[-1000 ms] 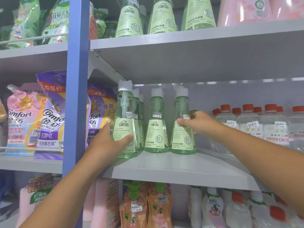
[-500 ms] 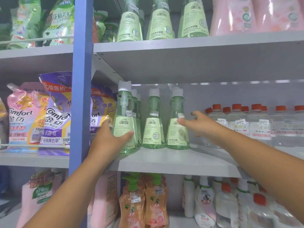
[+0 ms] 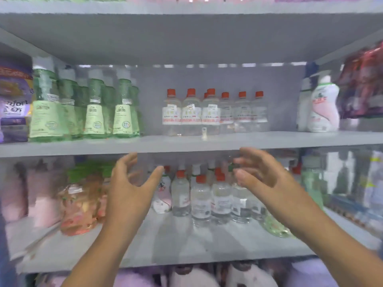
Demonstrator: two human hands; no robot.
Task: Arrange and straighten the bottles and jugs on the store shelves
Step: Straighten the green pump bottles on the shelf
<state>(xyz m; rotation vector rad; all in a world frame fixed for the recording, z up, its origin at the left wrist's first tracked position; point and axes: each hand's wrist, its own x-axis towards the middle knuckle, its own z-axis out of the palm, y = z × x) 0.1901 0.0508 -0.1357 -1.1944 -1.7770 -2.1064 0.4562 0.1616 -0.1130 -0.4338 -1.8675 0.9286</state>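
Green bottles: We see a row of green bottles (image 3: 91, 108) with white tops in the middle left of the frame. They stand up straight on the middle shelf (image 3: 186, 142), close beside each other, with more of them behind.

Clear bottles up high: We see clear bottles with red caps (image 3: 213, 112) in the middle of the frame, on the same shelf. They stand side by side, apart from the green ones.

Clear bottles down low: We see more clear bottles with red caps (image 3: 209, 197) on the lower shelf (image 3: 165, 245), a bit under the middle of the frame. They stand in a bunch between our two hands.

Left hand: Our left hand (image 3: 128, 187) is up in front of the lower shelf, left of the middle. Its fingers are spread and gently bent, and it holds nothing.

Right hand: Our right hand (image 3: 263, 170) is up too, right of the middle. Its fingers are loose and apart, and it holds nothing.

Orange bottles: We see blurry orange bottles (image 3: 80, 201) at the lower left, on the lower shelf.

Pink and white bottle: We see it (image 3: 323, 108) at the right, on the middle shelf, standing up.

Purple bag: We see a purple bag (image 3: 14, 104) at the far left edge, beside the green bottles.

Top shelf: We see a gray top shelf (image 3: 186, 27) across the top of the frame.
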